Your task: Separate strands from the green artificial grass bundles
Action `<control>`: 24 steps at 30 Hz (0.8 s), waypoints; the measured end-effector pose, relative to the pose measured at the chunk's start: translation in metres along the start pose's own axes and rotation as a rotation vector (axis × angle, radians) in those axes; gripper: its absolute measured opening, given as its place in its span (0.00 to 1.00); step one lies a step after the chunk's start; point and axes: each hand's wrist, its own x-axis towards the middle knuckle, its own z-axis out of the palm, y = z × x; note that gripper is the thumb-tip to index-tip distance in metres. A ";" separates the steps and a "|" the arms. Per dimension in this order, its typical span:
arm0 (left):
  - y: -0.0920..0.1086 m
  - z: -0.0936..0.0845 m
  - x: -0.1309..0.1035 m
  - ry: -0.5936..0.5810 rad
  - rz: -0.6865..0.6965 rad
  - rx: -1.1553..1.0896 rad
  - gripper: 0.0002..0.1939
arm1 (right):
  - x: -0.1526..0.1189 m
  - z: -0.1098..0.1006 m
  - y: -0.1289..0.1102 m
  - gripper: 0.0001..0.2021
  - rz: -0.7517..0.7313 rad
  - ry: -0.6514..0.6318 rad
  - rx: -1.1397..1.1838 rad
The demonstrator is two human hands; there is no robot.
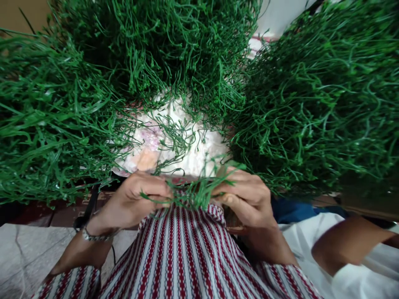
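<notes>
Between my hands, close to my striped shirt, is a small bunch of thin green plastic-looking stems with little knobbed tips. My left hand is closed, thumb against fingers, on the left end of these stems. My right hand pinches the same bunch from the other side. The fingertips of both hands are partly covered by the stems. Just beyond my hands, loose green stems lie scattered on a pale, flower-patterned surface.
Large heaps of green stems rise at the left, at the back and at the right. At the lower right, another person's arm rests close to my right forearm. Pale floor tiles show at the lower left.
</notes>
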 end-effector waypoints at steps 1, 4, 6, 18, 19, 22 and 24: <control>0.000 -0.001 0.000 0.041 -0.010 -0.021 0.14 | 0.002 -0.001 -0.001 0.12 -0.005 -0.017 -0.008; -0.002 -0.003 0.002 0.171 -0.088 -0.008 0.10 | 0.004 -0.003 0.001 0.08 0.061 -0.068 -0.036; -0.006 -0.004 0.003 0.231 -0.159 0.027 0.08 | 0.003 -0.006 0.004 0.08 0.132 -0.040 -0.044; -0.016 0.011 0.011 0.409 -0.171 -0.024 0.08 | 0.016 0.012 0.000 0.08 0.070 0.141 -0.319; -0.015 0.013 0.011 0.431 -0.158 -0.029 0.07 | 0.019 0.018 0.003 0.08 0.081 0.080 -0.311; -0.017 0.018 0.011 0.487 -0.147 -0.038 0.06 | 0.022 0.030 0.010 0.08 0.117 0.031 -0.307; -0.017 0.019 0.010 0.487 -0.144 -0.011 0.06 | 0.021 0.032 0.012 0.07 0.101 0.030 -0.316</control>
